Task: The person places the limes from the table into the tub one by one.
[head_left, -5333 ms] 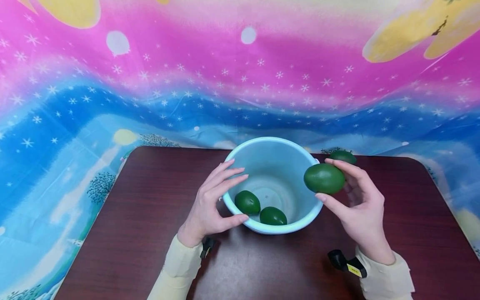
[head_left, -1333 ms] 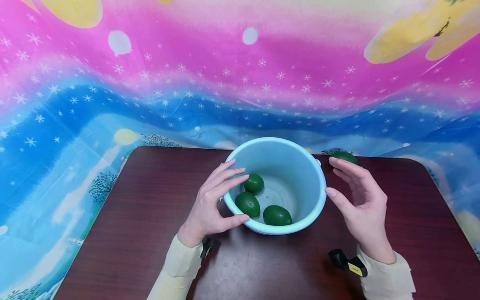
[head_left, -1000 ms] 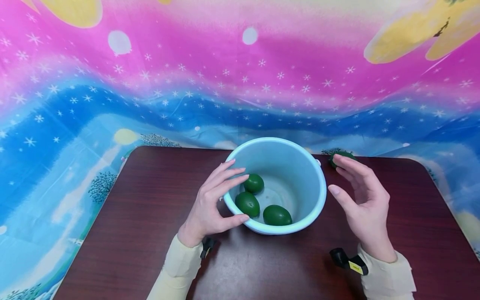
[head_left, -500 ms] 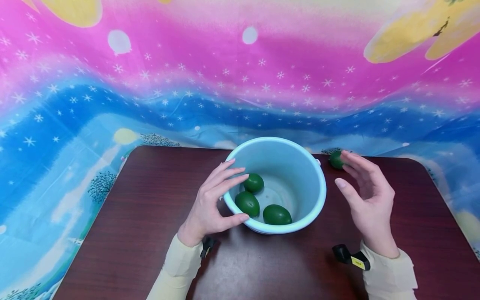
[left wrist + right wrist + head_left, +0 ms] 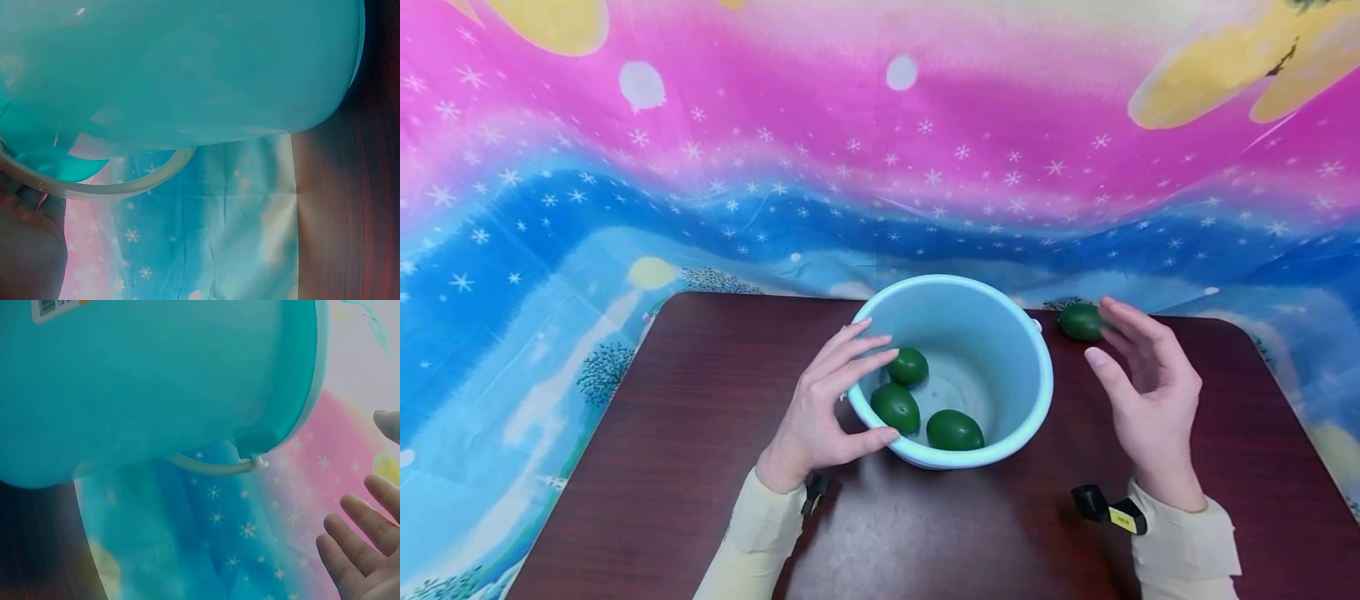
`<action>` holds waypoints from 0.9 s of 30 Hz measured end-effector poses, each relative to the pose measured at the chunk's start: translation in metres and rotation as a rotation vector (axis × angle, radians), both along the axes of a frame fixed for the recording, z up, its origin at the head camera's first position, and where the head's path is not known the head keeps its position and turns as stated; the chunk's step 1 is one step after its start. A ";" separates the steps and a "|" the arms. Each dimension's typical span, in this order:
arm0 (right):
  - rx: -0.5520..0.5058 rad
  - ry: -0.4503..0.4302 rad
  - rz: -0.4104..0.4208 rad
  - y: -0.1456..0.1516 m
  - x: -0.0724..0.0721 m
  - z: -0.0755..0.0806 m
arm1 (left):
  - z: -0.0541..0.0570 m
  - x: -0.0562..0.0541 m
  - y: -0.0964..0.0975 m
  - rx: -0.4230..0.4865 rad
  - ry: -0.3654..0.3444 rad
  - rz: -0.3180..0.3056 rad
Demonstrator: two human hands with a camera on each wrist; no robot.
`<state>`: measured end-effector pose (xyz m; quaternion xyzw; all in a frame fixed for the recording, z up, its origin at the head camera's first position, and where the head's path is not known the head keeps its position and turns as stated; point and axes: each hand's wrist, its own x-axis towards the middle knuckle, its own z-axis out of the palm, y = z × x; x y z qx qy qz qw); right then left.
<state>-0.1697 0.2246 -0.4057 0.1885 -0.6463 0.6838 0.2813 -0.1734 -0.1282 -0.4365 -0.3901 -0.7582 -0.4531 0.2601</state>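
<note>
A light blue bucket [image 5: 992,454] stands on the table in the head view, with three dark green avocados inside: one avocado [image 5: 908,367] further back, a second avocado [image 5: 895,407] at the left, a third avocado [image 5: 955,430] at the front. My left hand [image 5: 820,408] rests against the bucket's left rim, fingers and thumb spread and fairly straight. To the right of the bucket, my right hand [image 5: 1153,400] is raised with its fingers apart and nothing in it. Beyond its fingertips another avocado [image 5: 1080,322] lies by the table's back edge, partly hidden by the fingers.
The dark wooden table [image 5: 700,467] has rounded back corners. A patterned pink and blue cloth [image 5: 820,183] hangs behind it. A pale bucket handle [image 5: 212,467] hangs at the bucket's far side in the right wrist view.
The avocado my right hand held over the right rim is now in the bucket. The emptied right hand has moved right, toward the avocado at the back. My left hand stays in place.
</note>
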 end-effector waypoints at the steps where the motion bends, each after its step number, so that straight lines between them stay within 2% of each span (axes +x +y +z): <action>1: -0.010 -0.002 -0.002 0.001 0.000 0.000 | 0.000 0.000 0.000 0.000 -0.001 -0.002; 6: -0.051 -0.012 -0.022 0.008 -0.003 -0.001 | 0.000 0.000 0.000 0.000 -0.004 -0.004; 14: -0.046 -0.048 -0.057 0.017 -0.009 -0.005 | 0.000 0.000 0.000 -0.002 -0.001 -0.002; 27: 0.028 -0.201 -0.158 0.035 -0.021 -0.011 | 0.000 0.001 -0.001 -0.008 -0.003 0.003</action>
